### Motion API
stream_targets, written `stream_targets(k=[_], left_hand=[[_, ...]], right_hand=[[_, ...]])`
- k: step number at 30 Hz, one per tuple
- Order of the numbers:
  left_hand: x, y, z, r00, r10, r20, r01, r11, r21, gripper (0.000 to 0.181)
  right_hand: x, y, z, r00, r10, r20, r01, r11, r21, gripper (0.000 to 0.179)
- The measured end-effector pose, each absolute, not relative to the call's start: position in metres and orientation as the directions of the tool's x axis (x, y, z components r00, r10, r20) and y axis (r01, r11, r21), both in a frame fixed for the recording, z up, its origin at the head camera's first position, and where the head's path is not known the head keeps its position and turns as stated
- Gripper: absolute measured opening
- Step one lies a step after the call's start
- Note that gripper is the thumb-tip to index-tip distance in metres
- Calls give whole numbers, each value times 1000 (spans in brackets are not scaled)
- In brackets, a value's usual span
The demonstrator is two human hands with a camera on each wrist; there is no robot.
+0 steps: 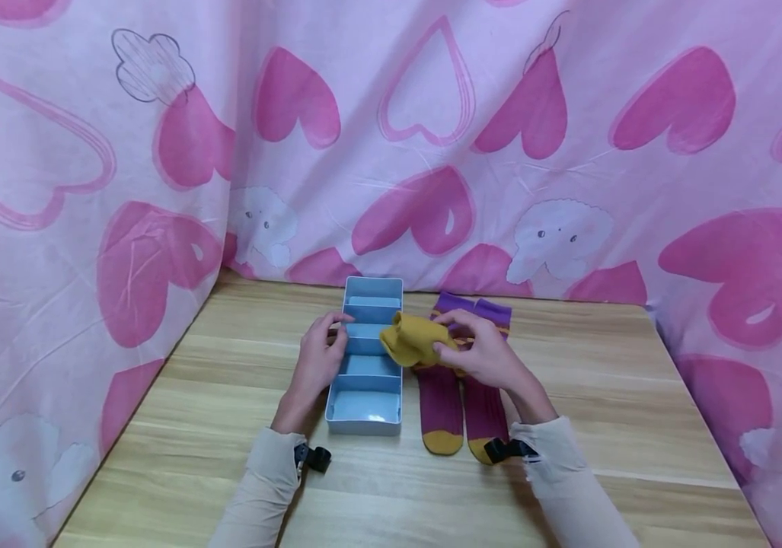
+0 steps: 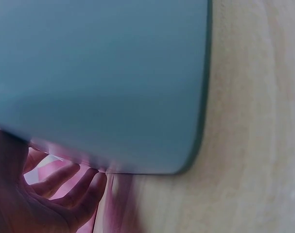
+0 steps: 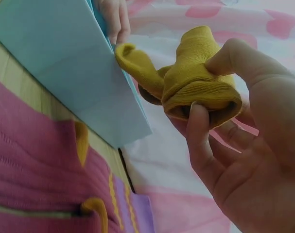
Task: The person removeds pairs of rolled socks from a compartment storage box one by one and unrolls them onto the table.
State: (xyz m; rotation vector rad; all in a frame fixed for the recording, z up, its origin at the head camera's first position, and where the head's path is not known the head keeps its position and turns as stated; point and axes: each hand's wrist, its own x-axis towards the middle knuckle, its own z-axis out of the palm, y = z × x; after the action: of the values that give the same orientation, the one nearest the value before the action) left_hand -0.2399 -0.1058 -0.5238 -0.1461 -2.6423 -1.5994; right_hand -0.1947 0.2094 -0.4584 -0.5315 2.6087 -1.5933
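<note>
My right hand (image 1: 483,354) pinches a bundled mustard-yellow sock (image 1: 413,339) between thumb and fingers. In the right wrist view the sock bundle (image 3: 196,80) shows a folded cuff opening and a loose end pointing toward the box. The bundle hangs just above the right rim of a light blue divided box (image 1: 366,387). On the box's left side, my left hand (image 1: 320,354) has its fingertips at the rim, the fingers relaxed. Close up in the left wrist view, the left hand (image 2: 60,199) lies alongside the box wall (image 2: 103,82). The box compartments that show hold nothing.
Right of the box, two maroon socks (image 1: 442,407) with mustard toes and purple cuffs (image 1: 493,310) lie flat side by side, partly under my right hand. The wooden table (image 1: 589,403) meets a pink heart-patterned curtain (image 1: 418,213) at the back and sides.
</note>
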Motion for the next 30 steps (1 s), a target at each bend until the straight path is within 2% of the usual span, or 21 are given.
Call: stream_targets(k=[8,16,24,30], left_hand=[[-241,-103,-522,-995,54,83,98,460,883,22],[-243,-103,-521,-994,51,97,110,466,878,21],[-242,-104,-519,-993,66,96,116,488,865,22],[-240,-107,-516,-993,79,85,114,523,845,22]], right_hand=[[-190,232,-459,-950,-295,102,-214,378,-901,31],[-184,252,-463,-954,-283,98,-216,424,-880,32],[-174,267,-468,-957,-291,-8,-104,365,-925,32],[-167,281,-474,-964,-267,15,-132,429,-894,30]])
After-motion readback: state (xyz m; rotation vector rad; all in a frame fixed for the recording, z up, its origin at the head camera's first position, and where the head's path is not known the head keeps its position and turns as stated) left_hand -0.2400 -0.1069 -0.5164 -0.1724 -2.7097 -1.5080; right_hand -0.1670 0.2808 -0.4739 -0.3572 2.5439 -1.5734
